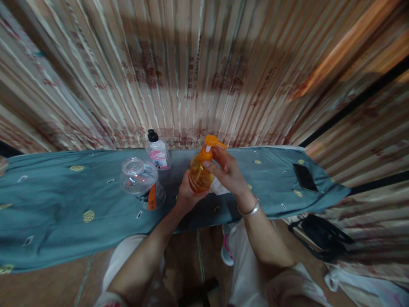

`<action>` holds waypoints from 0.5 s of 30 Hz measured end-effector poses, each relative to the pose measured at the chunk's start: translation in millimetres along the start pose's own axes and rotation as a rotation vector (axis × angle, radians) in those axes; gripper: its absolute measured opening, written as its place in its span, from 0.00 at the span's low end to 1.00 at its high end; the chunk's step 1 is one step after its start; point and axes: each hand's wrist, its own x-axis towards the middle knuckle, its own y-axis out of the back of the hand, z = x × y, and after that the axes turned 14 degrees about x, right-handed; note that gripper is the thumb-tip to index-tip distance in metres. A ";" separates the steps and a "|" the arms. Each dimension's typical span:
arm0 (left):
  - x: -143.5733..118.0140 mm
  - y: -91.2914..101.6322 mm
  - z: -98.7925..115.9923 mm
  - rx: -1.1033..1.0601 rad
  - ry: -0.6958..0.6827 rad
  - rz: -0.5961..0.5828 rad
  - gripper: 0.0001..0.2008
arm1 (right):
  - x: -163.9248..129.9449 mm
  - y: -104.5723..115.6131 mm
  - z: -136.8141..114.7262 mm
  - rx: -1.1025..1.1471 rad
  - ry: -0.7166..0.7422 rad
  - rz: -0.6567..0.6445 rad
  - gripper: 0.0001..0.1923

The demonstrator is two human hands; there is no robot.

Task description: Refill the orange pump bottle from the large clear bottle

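Orange pump bottle (200, 174) gripped at base by left hand (186, 194), collar pinched by right hand (227, 170) above teal worktop (64, 200); spill risk likely if tilted.

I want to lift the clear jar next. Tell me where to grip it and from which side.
Grip the clear jar around its narrower neck, just under the open mouth, coming from above and from the left. It stands apparently upright on the blue cloth; the left hand with the orange pump bottle and the white bottle probably crowd its right and far sides.
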 end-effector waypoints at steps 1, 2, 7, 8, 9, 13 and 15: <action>0.0 -0.1 -0.3 0.004 0.003 0.010 0.49 | 0.6 0.4 -0.9 0.014 0.002 -0.021 0.41; 0.1 -0.1 -0.6 0.008 0.006 0.018 0.50 | 1.2 0.3 -1.5 0.024 0.001 -0.035 0.38; -0.3 0.1 -2.1 0.024 -0.006 0.020 0.48 | 3.0 -4.9 -2.5 -0.035 0.023 0.057 0.34; -0.5 0.2 -2.4 0.031 -0.006 0.016 0.47 | 2.8 -6.2 -3.4 -0.062 0.033 0.084 0.34; -0.7 0.4 -2.6 0.037 -0.004 0.014 0.47 | 2.4 -7.4 -4.9 -0.085 0.044 0.103 0.35; -0.4 0.8 -2.4 0.034 -0.002 0.011 0.49 | 1.6 -10.3 -13.6 -0.068 0.070 0.062 0.39; 0.2 0.8 -1.9 0.027 -0.012 0.002 0.49 | 2.1 -10.8 -15.9 -0.038 0.059 0.001 0.37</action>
